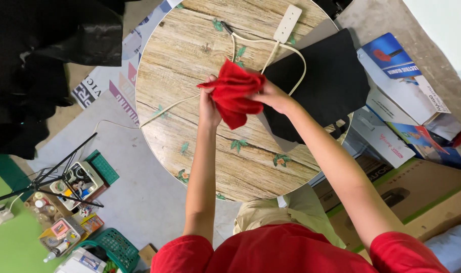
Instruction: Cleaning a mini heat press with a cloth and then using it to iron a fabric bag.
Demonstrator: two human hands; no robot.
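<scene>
Head view showed a crumpled red cloth [234,93] held above a round wooden table [200,146] at frame centre. Left hand [209,103] and right hand [275,96] each gripped a bunched edge.

round wooden table [200,60], black cloth [326,81], power strip [287,23]

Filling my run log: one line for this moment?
left hand: grips red cloth | right hand: grips it | round table: below

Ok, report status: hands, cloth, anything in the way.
Left hand and right hand both gripping the bunched red cloth, held above the round table. Black cloth and white power strip with cords lie beneath, untouched.
</scene>
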